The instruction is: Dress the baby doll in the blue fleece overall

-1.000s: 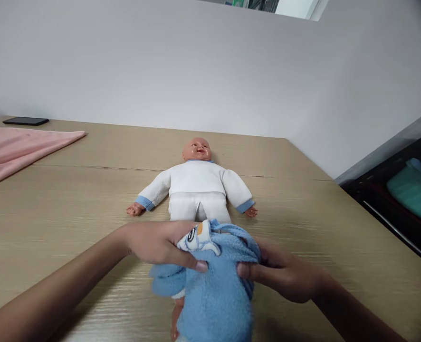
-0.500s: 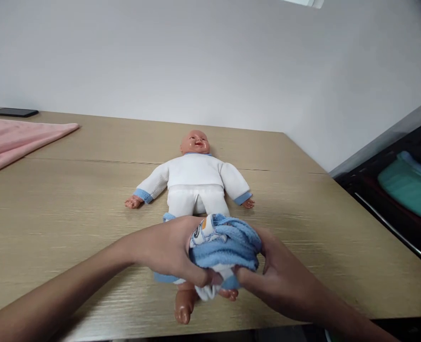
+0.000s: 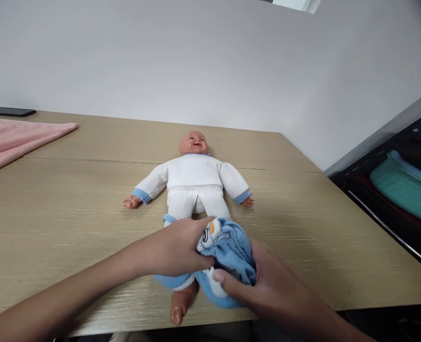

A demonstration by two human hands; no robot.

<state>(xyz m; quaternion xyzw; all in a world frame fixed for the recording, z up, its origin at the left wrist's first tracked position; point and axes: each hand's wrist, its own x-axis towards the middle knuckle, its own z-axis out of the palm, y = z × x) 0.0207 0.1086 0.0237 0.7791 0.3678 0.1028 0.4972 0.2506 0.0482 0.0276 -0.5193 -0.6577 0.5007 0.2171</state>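
Observation:
On its back on the table lies a baby doll (image 3: 195, 171) in a white top with blue cuffs, head toward the wall. Blue-and-white terry doll trousers (image 3: 234, 249) with an embroidered patch are bunched around its lower legs. My left hand (image 3: 178, 247) grips the bunched cloth from the left, thumb pressed on it. From the right, my right hand (image 3: 274, 280) is wrapped round the same bundle, its thumb at the white band. One bare doll foot (image 3: 182, 301) sticks out below the cloth; the other is hidden by the trousers and my hand.
A pink cloth (image 3: 21, 140) lies at the table's left, with a black phone-like device (image 3: 10, 111) behind it. Beyond the table's right edge stands a black rack (image 3: 367, 204) holding folded green fabric (image 3: 403, 190). The wooden table's (image 3: 89, 194) front edge is close to my arms.
The bunched cloth has been pulled lower and wider on the right leg, and that foot is now covered. My right thumb has shifted left toward my left hand.

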